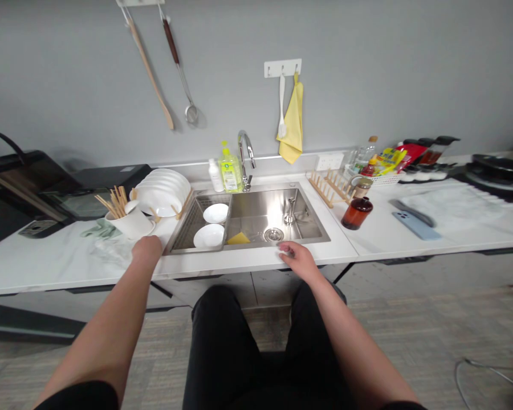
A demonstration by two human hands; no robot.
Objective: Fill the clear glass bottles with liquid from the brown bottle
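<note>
My left hand (147, 252) is on the counter left of the sink, right by a white mug (132, 223) full of wooden chopsticks (118, 200). Its fingers point away from me and are hidden, so any contact with the mug or the dish below it is unclear. At the sink's front rim hovers my right hand (298, 261), fingers loosely bent and apart, holding nothing. Inside the steel sink (256, 205) two white bowls (209, 236) sit in a wire basket (190, 219) on the left. A yellow sponge (238, 238) lies beside them.
White plates (162, 191) stand in a rack at left. Dish soap (229, 171) and the faucet (244, 154) are behind the sink. To the right are a wooden rack (331, 188), an amber bottle (357, 213) and a blue phone (415, 225). Utensils and a yellow cloth (293, 125) hang above.
</note>
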